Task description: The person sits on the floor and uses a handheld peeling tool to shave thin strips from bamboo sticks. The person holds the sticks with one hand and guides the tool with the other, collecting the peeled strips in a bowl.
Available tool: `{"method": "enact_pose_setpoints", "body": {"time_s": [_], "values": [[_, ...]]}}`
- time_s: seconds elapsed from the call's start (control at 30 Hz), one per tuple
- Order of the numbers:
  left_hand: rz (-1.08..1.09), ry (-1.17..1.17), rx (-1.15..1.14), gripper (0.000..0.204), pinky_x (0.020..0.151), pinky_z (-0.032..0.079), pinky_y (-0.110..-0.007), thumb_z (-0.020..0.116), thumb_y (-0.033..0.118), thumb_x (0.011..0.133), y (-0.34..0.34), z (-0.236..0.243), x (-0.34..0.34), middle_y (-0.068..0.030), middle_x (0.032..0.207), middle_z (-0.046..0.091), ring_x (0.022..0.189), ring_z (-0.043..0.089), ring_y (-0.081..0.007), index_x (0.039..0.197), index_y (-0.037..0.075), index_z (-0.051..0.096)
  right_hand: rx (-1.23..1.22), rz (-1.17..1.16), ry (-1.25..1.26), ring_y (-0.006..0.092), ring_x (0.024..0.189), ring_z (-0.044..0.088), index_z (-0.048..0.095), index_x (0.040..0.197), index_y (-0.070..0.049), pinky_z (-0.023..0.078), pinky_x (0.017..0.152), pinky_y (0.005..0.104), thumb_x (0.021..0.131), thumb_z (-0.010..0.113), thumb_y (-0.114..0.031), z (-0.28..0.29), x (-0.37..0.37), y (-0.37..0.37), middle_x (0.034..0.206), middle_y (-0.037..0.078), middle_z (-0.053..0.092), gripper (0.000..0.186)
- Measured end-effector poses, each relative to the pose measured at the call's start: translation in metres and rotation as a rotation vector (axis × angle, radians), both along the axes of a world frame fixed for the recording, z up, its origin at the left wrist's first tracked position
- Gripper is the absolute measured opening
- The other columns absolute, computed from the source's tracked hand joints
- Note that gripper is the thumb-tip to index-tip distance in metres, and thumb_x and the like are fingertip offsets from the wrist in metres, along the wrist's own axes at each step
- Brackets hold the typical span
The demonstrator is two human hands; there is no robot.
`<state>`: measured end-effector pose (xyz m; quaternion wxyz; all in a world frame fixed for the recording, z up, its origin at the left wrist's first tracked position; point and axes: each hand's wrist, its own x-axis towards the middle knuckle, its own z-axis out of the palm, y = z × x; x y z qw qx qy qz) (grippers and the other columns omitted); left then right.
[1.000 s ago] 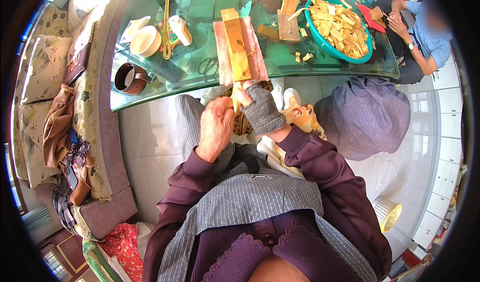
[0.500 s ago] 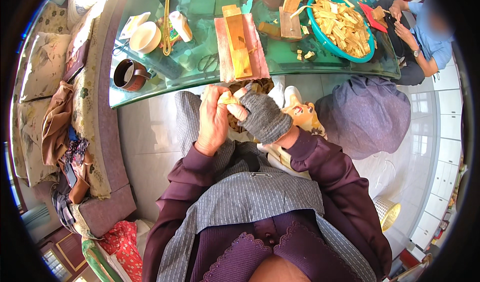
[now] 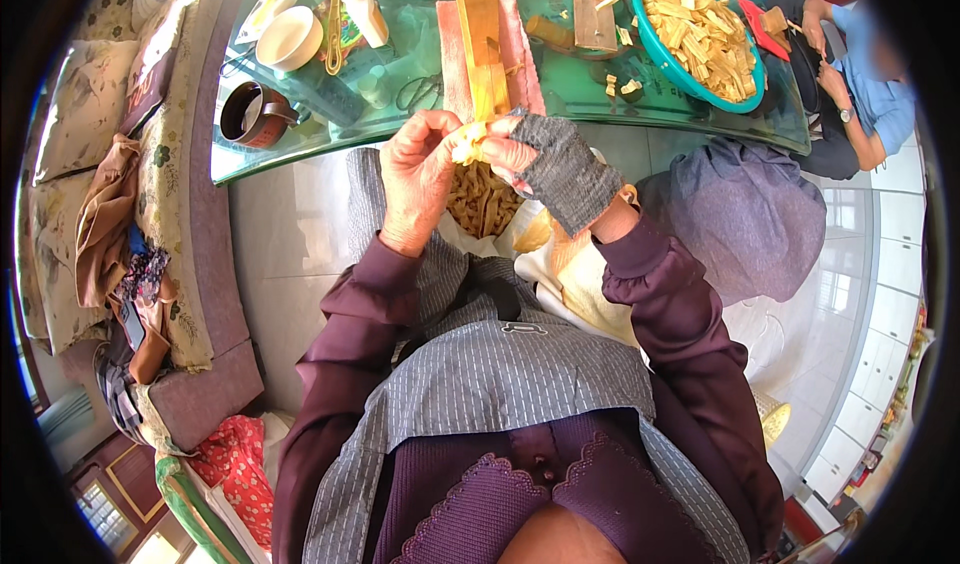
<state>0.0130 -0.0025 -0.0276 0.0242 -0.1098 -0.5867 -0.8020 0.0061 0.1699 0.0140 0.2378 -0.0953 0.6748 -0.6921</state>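
Note:
In front of the table edge, my bare left hand and my right hand, in a grey knitted fingerless glove, meet fingertip to fingertip. Both pinch a small crumpled yellow strip, partly hidden by the fingers. Just beyond them, a long wooden block with a slot lies on a pink cloth, its near end brightly lit. Below the hands, between my knees, is a heap of brownish-yellow pieces; their container is mostly hidden.
On the glass table are a dark mug, a white bowl, a wooden stand and a teal basin of pale yellow pieces. A co-worker sits at the far right. A cloth-covered seat stands right.
Both hands have risen slightly toward the table, and more of the yellow strip shows between the fingertips. The heap below has come into fuller view. The head view has shifted a little.

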Motion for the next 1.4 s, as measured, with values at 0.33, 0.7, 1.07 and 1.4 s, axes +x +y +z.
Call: {"method": "enact_pose_setpoints", "body": {"time_s": [0.33,0.7,1.07,1.4], "values": [[0.106,-0.102,-0.03,0.014,0.081,0.043,-0.023,0.062,0.004,0.087,0.016,0.012,0.011,-0.0012,0.092,0.063,0.085,0.056,-0.0084,0.1,0.0,0.064,-0.409,-0.177,-0.33,0.0076,0.044,0.043,0.052,0.085,-0.005,0.032,0.038,0.0207,0.091,0.058,-0.031,-0.022,-0.018,0.0,0.063,0.002,0.051,0.028],[0.071,-0.193,-0.128,0.004,0.073,0.044,-0.021,0.067,0.002,0.083,0.0,0.032,0.023,0.001,0.079,0.061,0.077,0.054,-0.0047,0.086,0.0,0.065,-0.444,-0.37,-0.378,0.007,0.038,0.035,0.052,0.082,-0.011,0.025,0.038,0.0212,0.09,0.059,-0.033,-0.033,-0.015,0.019,0.052,-0.003,0.042,0.025],[0.058,0.321,-1.213,0.03,0.07,0.05,-0.039,0.059,0.003,0.08,0.006,0.028,0.023,-0.0128,0.096,0.061,0.083,0.062,-0.0333,0.11,0.008,0.056,0.145,-0.05,-0.208,0.0124,0.041,0.052,0.056,0.08,-0.002,0.041,0.039,0.0248,0.091,0.057,-0.028,-0.036,0.003,-0.005,0.055,0.004,0.055,0.028],[0.042,0.642,-1.321,0.031,0.067,0.048,-0.036,0.058,0.007,0.071,-0.026,-0.013,-0.026,-0.0058,0.087,0.057,0.08,0.059,-0.026,0.101,0.01,0.054,0.411,0.026,0.517,0.0343,0.07,0.058,0.059,0.09,-0.004,0.046,0.062,0.0441,0.087,0.052,-0.024,-0.039,0.015,-0.021,0.073,0.015,0.059,0.022]]}}
